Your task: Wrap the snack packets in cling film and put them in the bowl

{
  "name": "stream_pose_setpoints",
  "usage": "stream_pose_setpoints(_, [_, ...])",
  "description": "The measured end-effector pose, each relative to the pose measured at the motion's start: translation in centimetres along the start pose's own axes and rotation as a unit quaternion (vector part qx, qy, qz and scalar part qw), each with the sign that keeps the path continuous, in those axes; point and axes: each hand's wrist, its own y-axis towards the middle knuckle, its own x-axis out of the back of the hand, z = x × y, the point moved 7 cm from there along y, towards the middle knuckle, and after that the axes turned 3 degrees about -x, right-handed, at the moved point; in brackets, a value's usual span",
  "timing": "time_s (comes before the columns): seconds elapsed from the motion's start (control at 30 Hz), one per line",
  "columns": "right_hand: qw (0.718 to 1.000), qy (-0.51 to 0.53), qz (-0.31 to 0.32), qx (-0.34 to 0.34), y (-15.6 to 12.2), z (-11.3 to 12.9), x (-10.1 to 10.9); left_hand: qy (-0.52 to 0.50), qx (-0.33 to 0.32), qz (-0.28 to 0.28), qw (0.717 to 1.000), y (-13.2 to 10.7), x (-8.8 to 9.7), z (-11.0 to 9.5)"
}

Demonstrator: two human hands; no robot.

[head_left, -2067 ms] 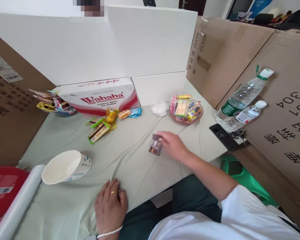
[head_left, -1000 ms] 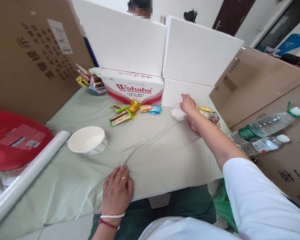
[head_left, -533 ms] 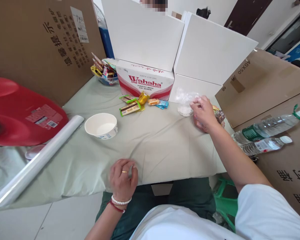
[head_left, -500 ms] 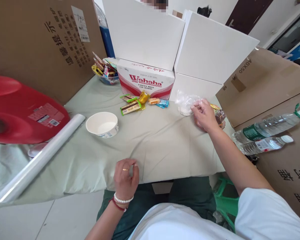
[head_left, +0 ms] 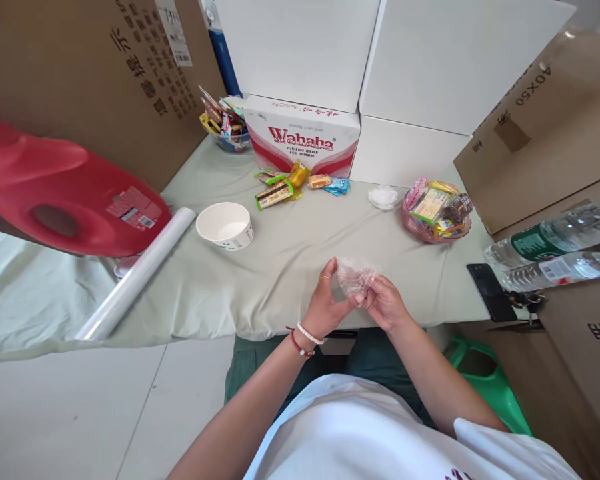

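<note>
Both hands meet over the near edge of the table covered in pale green cloth (head_left: 260,280). My left hand (head_left: 327,303) and my right hand (head_left: 384,303) are closed on a thin crumpled clear plastic piece (head_left: 354,277), held between them just above the cloth. A small heap of the same clear plastic (head_left: 383,197) lies further back, beside a pink bowl (head_left: 419,231) full of wrapped snacks. A white paper bowl (head_left: 225,225) stands empty to the left.
Loose snack packets (head_left: 285,187) lie before a Wahaha carton (head_left: 303,133). A second snack bowl (head_left: 225,127) sits at the back left. A red jug (head_left: 65,193) and a plastic film roll (head_left: 137,273) lie left. A phone (head_left: 491,300) and water bottles (head_left: 550,243) are right.
My right hand put a dark snack in the pink bowl, picked a clear plastic piece from the heap and brought it near. My left hand rose from the cloth to grip it too.
</note>
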Motion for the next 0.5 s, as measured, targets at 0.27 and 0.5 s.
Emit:
stream_pose_setpoints(0.27, [0.999, -0.004, -0.034, 0.037, -0.1, 0.3, -0.7, 0.079, -0.067, -0.148, 0.984, -1.4, 0.9, -3.0])
stream_pose_setpoints(0.5, [0.998, -0.029, 0.0, 0.051, -0.9, 0.3, -2.0, -0.259, 0.127, -0.239, 0.927, -0.1, 2.7, 2.2])
